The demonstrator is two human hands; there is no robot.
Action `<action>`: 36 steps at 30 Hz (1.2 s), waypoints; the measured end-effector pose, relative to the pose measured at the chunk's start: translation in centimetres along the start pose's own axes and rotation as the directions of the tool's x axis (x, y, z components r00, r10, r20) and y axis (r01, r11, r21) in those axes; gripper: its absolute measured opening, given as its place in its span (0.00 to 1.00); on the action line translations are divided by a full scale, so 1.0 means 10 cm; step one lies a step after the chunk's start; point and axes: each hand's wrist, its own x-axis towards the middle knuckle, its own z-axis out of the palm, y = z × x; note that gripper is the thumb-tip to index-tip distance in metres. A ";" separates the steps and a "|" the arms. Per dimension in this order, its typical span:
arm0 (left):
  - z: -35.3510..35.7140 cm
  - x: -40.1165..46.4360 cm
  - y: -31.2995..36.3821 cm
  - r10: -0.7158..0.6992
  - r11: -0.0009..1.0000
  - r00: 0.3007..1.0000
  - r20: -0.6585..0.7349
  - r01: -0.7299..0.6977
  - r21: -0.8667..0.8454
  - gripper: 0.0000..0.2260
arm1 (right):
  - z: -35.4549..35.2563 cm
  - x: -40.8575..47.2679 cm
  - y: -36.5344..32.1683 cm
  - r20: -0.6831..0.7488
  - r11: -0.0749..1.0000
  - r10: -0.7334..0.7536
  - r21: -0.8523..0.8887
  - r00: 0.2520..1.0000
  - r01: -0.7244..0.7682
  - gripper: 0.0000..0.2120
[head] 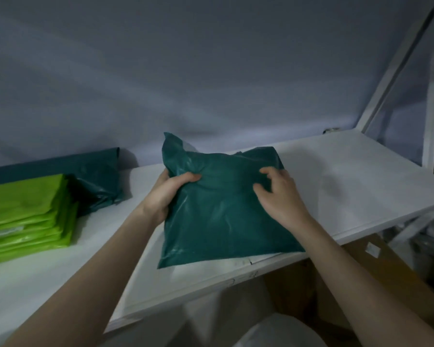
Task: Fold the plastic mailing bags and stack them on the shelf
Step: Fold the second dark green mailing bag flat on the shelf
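A dark teal plastic mailing bag point(218, 216) lies partly folded on the white shelf point(348, 176), its near edge hanging slightly over the shelf's front. My left hand point(166, 194) grips the bag's upper left edge, thumb on top and fingers underneath. My right hand point(278, 194) rests on the bag's upper right part with its fingers curled, pinching the plastic. At the left stands a stack of folded lime green bags point(28, 216), with folded dark teal bags point(95, 181) behind it.
A grey-blue wall point(186, 71) backs the shelf. A white metal upright and a slanted brace point(396, 71) rise at the right end. Cardboard boxes point(386, 266) sit below the shelf at the right.
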 end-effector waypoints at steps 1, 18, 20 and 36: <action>-0.09 -0.06 0.05 0.008 1.000 1.000 0.019 -0.008 0.002 0.18 | -0.03 0.01 -0.04 -0.014 1.000 0.015 0.019 1.000 -0.015 0.22; -1.10 -0.83 0.62 0.119 0.981 0.992 0.032 -0.113 -0.159 0.19 | -0.06 0.10 -0.79 -0.011 0.771 0.312 0.586 0.950 -0.247 0.33; -1.16 -0.82 0.68 0.164 0.984 0.986 -0.039 -0.166 -0.059 0.22 | -0.06 0.10 -0.83 0.015 0.744 0.322 0.614 0.946 -0.263 0.33; -1.38 -0.83 0.90 0.497 0.849 0.841 -0.216 -0.419 0.322 0.14 | -0.19 0.08 -1.04 0.103 0.706 0.176 0.680 0.979 -0.198 0.25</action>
